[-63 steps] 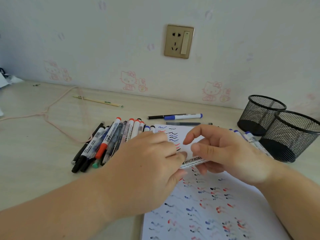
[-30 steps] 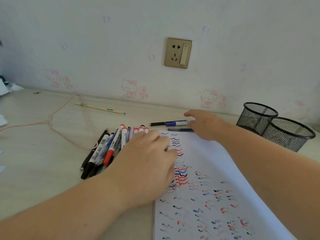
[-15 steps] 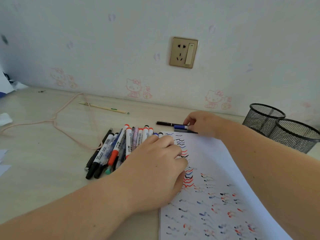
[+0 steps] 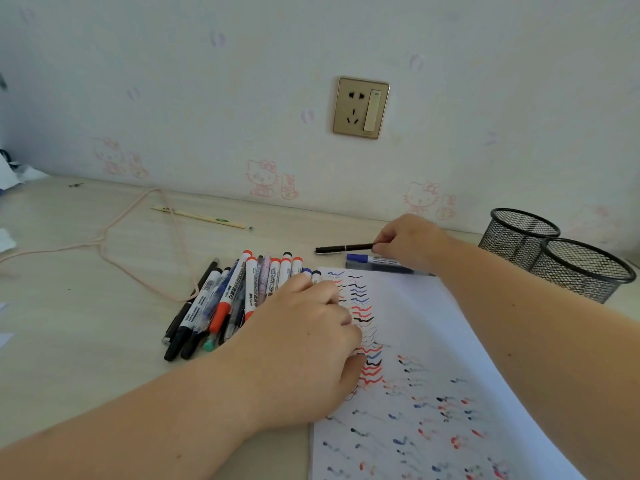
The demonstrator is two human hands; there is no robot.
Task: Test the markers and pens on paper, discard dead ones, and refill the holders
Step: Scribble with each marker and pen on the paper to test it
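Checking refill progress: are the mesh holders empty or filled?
Apparently empty: the two mesh holders stand upright, nothing sticking out; their bottoms are not fully visible.

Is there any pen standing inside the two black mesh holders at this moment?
No, both black wire-mesh holders show only bare mesh inside, while the pens lie flat on the pale wooden desk.
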